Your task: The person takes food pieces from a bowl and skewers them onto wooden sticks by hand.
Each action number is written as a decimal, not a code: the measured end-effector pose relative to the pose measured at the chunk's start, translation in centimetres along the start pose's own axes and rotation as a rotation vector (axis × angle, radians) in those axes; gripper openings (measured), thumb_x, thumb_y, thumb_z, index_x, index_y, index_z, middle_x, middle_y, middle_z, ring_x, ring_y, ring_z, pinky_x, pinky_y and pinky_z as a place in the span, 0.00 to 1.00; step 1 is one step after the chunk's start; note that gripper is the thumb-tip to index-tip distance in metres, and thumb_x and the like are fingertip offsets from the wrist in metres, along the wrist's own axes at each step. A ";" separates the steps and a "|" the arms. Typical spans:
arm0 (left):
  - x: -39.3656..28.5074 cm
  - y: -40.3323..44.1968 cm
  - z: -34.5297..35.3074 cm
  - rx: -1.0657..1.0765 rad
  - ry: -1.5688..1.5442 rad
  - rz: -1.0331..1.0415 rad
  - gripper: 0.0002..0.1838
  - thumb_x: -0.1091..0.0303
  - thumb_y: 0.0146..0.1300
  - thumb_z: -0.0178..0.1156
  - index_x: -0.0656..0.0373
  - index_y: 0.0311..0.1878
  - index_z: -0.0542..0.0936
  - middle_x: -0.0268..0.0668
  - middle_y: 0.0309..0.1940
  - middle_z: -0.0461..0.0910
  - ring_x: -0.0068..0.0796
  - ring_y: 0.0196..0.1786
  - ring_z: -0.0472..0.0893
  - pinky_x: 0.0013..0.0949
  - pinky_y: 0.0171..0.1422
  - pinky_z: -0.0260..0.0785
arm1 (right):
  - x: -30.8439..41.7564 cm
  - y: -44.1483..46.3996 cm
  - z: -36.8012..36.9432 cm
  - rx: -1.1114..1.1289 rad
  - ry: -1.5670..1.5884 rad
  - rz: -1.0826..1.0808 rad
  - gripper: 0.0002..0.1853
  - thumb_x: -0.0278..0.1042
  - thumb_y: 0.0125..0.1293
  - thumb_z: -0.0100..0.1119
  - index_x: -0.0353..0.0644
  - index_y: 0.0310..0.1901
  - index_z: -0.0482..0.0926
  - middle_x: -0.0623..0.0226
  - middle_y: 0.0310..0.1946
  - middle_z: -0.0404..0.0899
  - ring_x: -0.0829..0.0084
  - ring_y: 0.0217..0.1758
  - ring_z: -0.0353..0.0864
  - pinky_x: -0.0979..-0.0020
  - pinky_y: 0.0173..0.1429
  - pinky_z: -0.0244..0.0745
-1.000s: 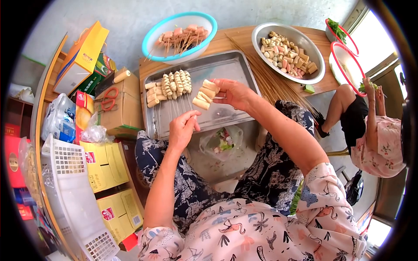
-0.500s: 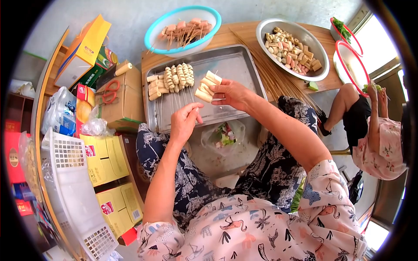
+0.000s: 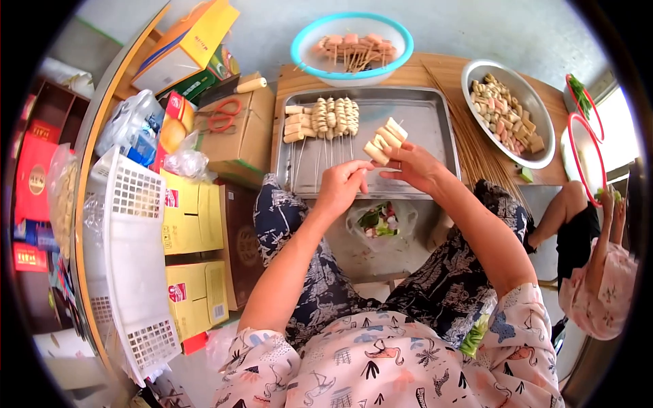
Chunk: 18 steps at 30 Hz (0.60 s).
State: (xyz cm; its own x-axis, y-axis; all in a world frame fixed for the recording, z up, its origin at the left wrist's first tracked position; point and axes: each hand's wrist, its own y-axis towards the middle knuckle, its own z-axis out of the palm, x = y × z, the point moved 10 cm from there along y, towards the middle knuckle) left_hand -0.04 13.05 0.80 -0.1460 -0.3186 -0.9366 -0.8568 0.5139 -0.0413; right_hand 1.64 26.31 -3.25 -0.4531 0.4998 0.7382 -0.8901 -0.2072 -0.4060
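A person in a flamingo-print shirt [image 3: 371,357] sat over a metal tray [image 3: 418,122] on a wooden surface [image 3: 445,68], a skewer of pale tubes [image 3: 386,141] raised near the middle of the frame. The right hand [image 3: 418,168] had its fingers clamped on the pale pieces from the right, while the left hand [image 3: 342,182] was just beside their lower end, its fingers curled and drawn close together. Whether those fingers gripped the stick could not be told.

Loaded skewers lay side by side in the tray's upper left: smooth pale tubes [image 3: 295,124] at the far left, and coiled or knotted pieces [image 3: 335,117] to their right, thin stick ends pointing down the frame.

Above the tray, a blue-rimmed bowl [image 3: 354,81] held skewered pink pieces [image 3: 357,49]. At upper right, a metal bowl [image 3: 527,92] was filled with loose cut pieces [image 3: 502,112], and a spread of thin sticks [image 3: 476,146] lay between it and the tray. Below the tray's near edge was a clear plastic bag [image 3: 382,221] of scraps. Red-handled scissors [image 3: 224,115] rested on a cardboard box [image 3: 241,146] at left; another person [image 3: 598,292] sat at the right edge.
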 end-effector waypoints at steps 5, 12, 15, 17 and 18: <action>-0.7 -0.2 0.0 0.026 0.019 0.009 0.13 0.71 0.65 0.51 0.60 0.49 0.81 0.29 0.19 0.78 0.12 0.25 0.73 0.22 0.32 0.66 | -0.6 0.0 0.5 0.027 -0.015 0.036 0.19 0.37 0.64 0.61 0.46 0.55 0.72 0.70 0.50 0.78 0.73 0.51 0.77 0.63 0.54 0.72; -0.9 -0.2 0.1 0.042 0.014 0.047 0.13 0.71 0.66 0.50 0.58 0.47 0.82 0.30 0.18 0.78 0.14 0.25 0.74 0.23 0.33 0.67 | -1.3 0.2 0.4 0.009 -0.003 0.044 0.18 0.36 0.64 0.61 0.46 0.55 0.72 0.71 0.48 0.78 0.74 0.49 0.77 0.64 0.54 0.73; -0.8 0.0 0.0 0.025 0.028 0.049 0.13 0.71 0.67 0.50 0.59 0.47 0.82 0.29 0.18 0.77 0.13 0.24 0.73 0.22 0.31 0.66 | -0.5 -0.1 0.6 0.012 0.012 0.010 0.21 0.40 0.64 0.61 0.46 0.57 0.71 0.70 0.50 0.77 0.74 0.51 0.76 0.64 0.55 0.72; -0.6 0.1 0.0 0.019 0.022 0.061 0.12 0.70 0.67 0.50 0.60 0.47 0.82 0.28 0.18 0.78 0.12 0.23 0.71 0.21 0.30 0.65 | -0.1 0.2 0.1 -0.010 0.024 -0.017 0.23 0.43 0.67 0.57 0.47 0.61 0.68 0.68 0.54 0.75 0.72 0.52 0.77 0.64 0.55 0.71; -0.4 0.0 -0.1 0.021 0.008 0.042 0.12 0.70 0.67 0.50 0.61 0.47 0.81 0.28 0.18 0.78 0.11 0.22 0.69 0.20 0.28 0.63 | -0.1 0.3 0.0 -0.011 0.025 -0.018 0.23 0.43 0.67 0.57 0.47 0.61 0.68 0.68 0.54 0.75 0.72 0.52 0.77 0.64 0.55 0.71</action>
State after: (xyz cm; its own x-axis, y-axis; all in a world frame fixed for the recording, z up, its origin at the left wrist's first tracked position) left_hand -0.07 13.13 1.16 -0.1856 -0.3029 -0.9348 -0.8393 0.5436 -0.0095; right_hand 1.45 26.19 -3.38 -0.4359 0.5241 0.7317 -0.8972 -0.1893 -0.3989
